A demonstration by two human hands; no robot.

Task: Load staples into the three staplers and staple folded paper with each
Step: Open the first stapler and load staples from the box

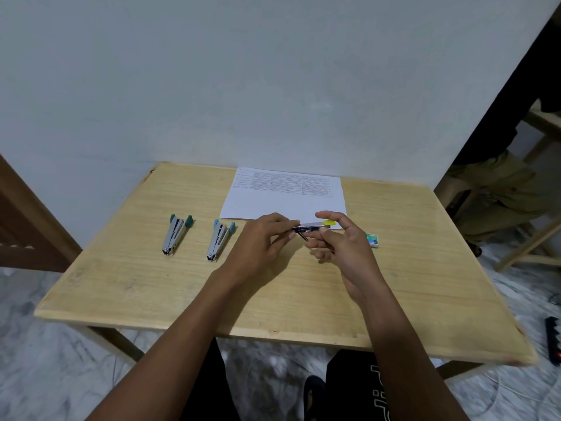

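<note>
I hold a metal stapler with a yellow tip (312, 227) above the middle of the wooden table (127, 287). My left hand (261, 241) pinches its left end, and my right hand (343, 238) grips its right part from behind. Two more metal staplers lie on the table to the left, one with green ends (174, 237) and one with blue ends (218, 240). A printed sheet of paper (283, 194) lies flat at the table's far edge. A small green staple box (372, 240) sits just right of my right hand.
A pale wall stands right behind the table. Wooden furniture with draped cloth (498, 189) is off the right side. A black power strip (554, 341) lies on the marble floor at the right. Dark wooden furniture (27, 226) stands at the left.
</note>
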